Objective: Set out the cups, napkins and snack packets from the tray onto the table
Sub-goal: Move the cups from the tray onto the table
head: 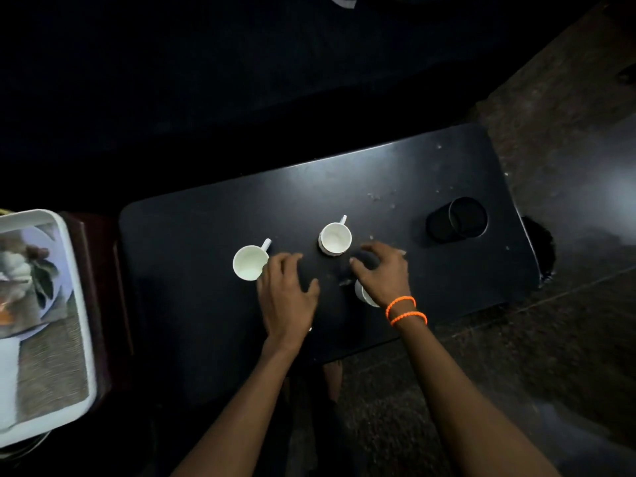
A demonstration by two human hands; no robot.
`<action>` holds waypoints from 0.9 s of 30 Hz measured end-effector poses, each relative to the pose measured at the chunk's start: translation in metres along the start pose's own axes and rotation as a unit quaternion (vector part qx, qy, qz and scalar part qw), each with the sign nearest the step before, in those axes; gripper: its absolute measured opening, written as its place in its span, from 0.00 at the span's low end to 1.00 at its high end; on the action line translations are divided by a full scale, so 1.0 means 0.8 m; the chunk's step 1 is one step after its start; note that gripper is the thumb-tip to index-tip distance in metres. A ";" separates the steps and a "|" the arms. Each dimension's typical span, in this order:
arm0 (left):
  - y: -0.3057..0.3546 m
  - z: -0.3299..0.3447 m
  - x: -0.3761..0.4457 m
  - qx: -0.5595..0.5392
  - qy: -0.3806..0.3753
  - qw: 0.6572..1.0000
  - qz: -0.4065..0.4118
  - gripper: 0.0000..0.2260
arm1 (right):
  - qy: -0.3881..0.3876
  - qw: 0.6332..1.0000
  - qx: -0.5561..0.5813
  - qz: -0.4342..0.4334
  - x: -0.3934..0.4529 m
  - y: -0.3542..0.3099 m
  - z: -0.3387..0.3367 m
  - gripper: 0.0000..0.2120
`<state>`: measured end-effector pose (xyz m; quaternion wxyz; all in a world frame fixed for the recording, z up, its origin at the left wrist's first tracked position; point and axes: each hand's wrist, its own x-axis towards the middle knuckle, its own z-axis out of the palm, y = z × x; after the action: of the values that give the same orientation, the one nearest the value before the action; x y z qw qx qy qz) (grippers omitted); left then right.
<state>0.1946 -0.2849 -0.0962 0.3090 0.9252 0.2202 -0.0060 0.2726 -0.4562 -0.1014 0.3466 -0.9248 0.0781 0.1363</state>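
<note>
Three white cups stand on the black table (430, 173). One cup (250, 263) is just left of my left hand (285, 297). A second cup (335, 238) sits above my right hand (382, 273). The third cup (363, 292) is mostly hidden under my right wrist. Between my hands lies a dark object (330, 304), too dim to identify. My right fingers curl over its far end. My left hand rests at its left edge with the fingers spread. The white-rimmed tray (74, 270) with a printed picture is at the far left, off the table.
A black round holder (457, 220) sits near the table's right end, with crumbs scattered beyond the cups. The tray rests on a dark red stand (103, 287) against the table's left edge. Speckled floor (550, 339) lies to the right and below.
</note>
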 end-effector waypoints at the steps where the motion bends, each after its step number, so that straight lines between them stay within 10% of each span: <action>1: -0.007 -0.002 -0.016 0.010 0.010 1.000 -0.015 0.24 | -0.002 1.000 -0.029 -0.010 -0.012 0.005 0.001 0.16; 10: -0.024 -0.001 -0.079 0.055 -0.028 0.986 -0.155 0.30 | -0.069 0.982 -0.178 0.001 -0.061 0.032 0.001 0.39; 27: -0.028 -0.004 -0.098 -0.008 -0.063 0.983 -0.174 0.27 | -0.001 0.993 -0.117 0.000 -0.105 0.037 0.008 0.31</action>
<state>0.1142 -0.2986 -0.0947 0.3243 0.8678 0.3582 -0.1163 0.1841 -0.4697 -0.0989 0.2359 -0.9589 0.0607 0.1454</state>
